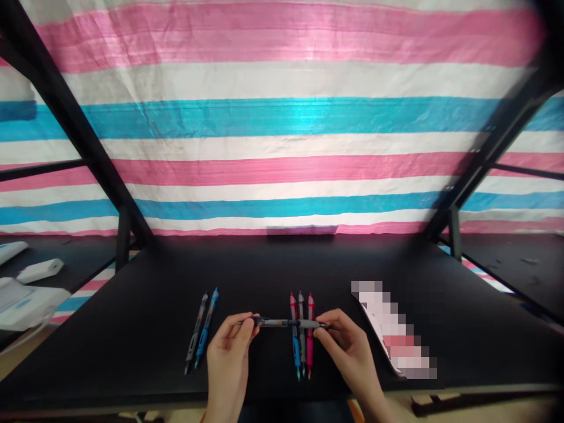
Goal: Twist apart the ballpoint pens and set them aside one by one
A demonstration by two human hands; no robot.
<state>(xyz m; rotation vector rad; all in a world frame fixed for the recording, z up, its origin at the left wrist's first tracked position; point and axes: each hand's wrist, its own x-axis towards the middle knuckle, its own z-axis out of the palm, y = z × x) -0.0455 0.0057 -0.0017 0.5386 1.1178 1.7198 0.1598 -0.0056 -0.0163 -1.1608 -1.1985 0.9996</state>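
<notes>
Between my two hands a pen (275, 322) with a clear barrel and a grey grip is held level above the black table. My left hand (231, 346) pinches its dark end, and my right hand (346, 346) pinches the tip end by the grey part. Below the held pen lie a red-and-blue pen (295, 346), a grey pen (302, 349) and a pink pen (310, 352), side by side. Left of my left hand rest a black-and-grey pen (196, 333) and a blue pen (207, 329), slightly slanted.
A pale packet (376, 332), mostly blurred out, lies right of my right hand on the black table (176, 264). Dark metal beams (74, 117) slant up at both sides before a striped sheet (286, 76). White devices (26, 302) sit on another surface at far left.
</notes>
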